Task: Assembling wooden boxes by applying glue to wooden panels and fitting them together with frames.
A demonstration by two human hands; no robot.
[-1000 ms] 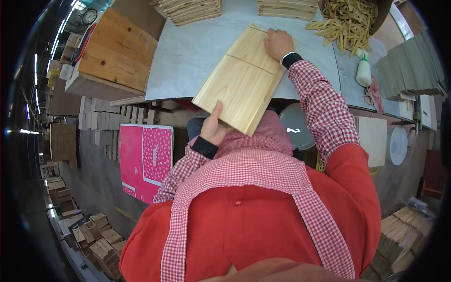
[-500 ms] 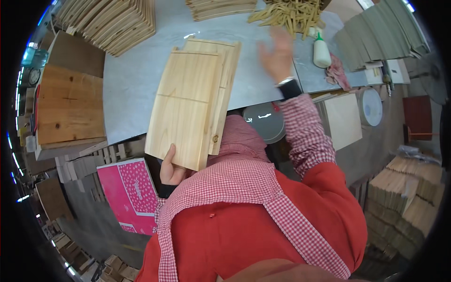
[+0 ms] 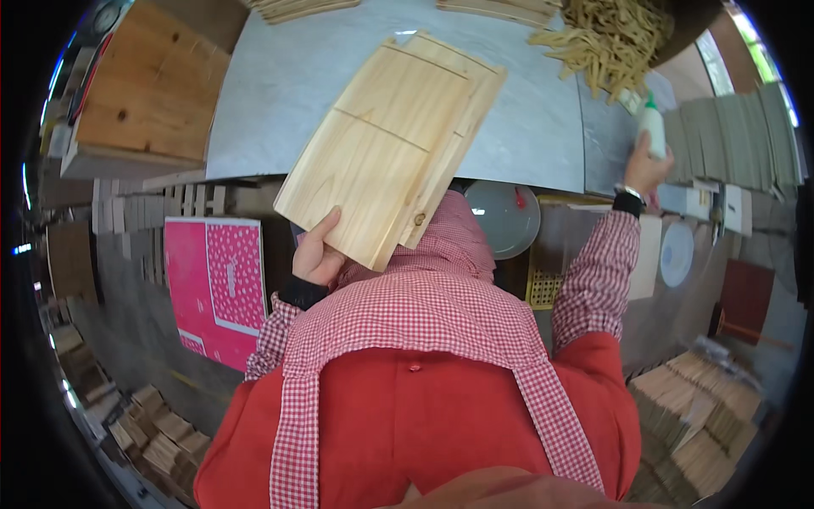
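Note:
Two pale wooden panels (image 3: 373, 144) with grooves across them overlap and tilt over the near edge of the table. My left hand (image 3: 317, 253) grips the lower left end of the upper panel, thumb on top and the other fingers hidden beneath. The second panel (image 3: 466, 110) shows along the right side and far end, with a dark knot near its lower corner. Off to the right, my right hand (image 3: 649, 166) is closed around the lower part of a white squeeze bottle (image 3: 651, 127) with a green nozzle, which stands upright.
Yellowish wood strips (image 3: 606, 42) lie heaped at the far right of the pale table (image 3: 254, 110). Stacked grey-green boards (image 3: 733, 136) stand beyond the bottle. A wooden box (image 3: 153, 85) is at the left, a pink carton (image 3: 191, 288) below it, and a round basin (image 3: 504, 220) under the table edge.
My right hand has moved right from over the table and closed on the squeeze bottle. The view has shifted right; the panels stay in my left hand, tilted further to the right.

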